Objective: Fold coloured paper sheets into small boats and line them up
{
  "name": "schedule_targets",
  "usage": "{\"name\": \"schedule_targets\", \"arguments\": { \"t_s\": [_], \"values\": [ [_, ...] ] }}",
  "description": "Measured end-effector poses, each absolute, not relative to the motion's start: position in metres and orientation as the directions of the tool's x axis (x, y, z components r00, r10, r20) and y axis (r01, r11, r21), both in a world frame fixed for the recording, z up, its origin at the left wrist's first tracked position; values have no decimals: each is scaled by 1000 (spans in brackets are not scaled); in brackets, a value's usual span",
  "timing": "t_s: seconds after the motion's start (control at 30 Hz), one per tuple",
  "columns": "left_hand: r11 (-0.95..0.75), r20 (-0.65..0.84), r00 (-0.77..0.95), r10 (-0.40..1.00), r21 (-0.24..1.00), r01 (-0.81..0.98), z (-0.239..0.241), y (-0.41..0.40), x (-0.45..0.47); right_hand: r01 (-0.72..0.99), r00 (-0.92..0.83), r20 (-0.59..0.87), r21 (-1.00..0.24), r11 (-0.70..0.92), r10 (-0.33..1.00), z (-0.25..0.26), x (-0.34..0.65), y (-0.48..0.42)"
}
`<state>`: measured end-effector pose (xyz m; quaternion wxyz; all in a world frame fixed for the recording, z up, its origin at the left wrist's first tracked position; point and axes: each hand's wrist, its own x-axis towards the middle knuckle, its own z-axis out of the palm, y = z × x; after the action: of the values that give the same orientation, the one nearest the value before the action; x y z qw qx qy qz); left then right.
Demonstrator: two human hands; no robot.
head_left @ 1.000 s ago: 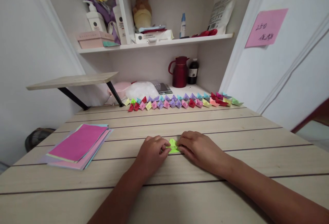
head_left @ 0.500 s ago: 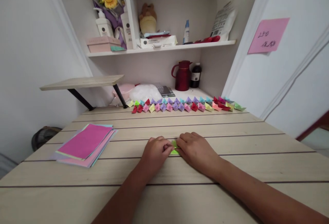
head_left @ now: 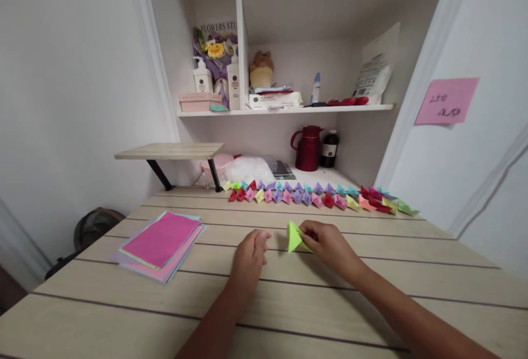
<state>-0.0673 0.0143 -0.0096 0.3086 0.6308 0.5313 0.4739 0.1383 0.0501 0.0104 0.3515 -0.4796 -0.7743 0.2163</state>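
A planked table (head_left: 247, 221) runs beneath lime folded paper (head_left: 293, 238) toward white shelving (head_left: 330, 110).

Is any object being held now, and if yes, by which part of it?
The right hand holds the folded yellow-green paper by its right end as pictured; the left hand holds nothing visible.

and there on the wall, 250, handwritten on the pink note (head_left: 447, 101), with scrawl beneath it too unclear to read! over to the shelves: flowers stu, in capitals on the backing (head_left: 216, 27) behind the bouquet (head_left: 215, 66), running up to the divider (head_left: 242, 45). print on the pump bottle (head_left: 203, 82), white pack (head_left: 274, 100), white bag (head_left: 375, 73) and dark bottle (head_left: 329, 150)? too small to read!
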Motion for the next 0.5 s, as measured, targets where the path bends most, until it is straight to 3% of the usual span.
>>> {"name": "schedule_targets", "arguments": {
  "t_s": [0.13, 0.33, 0.43, 0.5],
  "values": [
    [-176, 199, -66, 978, 950, 259, -4, 17, -61, 394, -162, 273, -863, 316, 948, -2, 143, 56],
    [152, -148, -56, 987, 986, 62, 7, 40, -38, 209, -52, 221, -951, 227, 974, 2, 150, 49],
    [69, -72, 53, 996, 996, 51, 2, 42, -27, 249, -19, 270, -931, 266, 963, 10, 149, 41],
    [-6, 18, 170, 985, 997, -74, -5, 37, -18, 318, -40, 311, -897, 307, 949, 13, 145, 34]
  ]
}}
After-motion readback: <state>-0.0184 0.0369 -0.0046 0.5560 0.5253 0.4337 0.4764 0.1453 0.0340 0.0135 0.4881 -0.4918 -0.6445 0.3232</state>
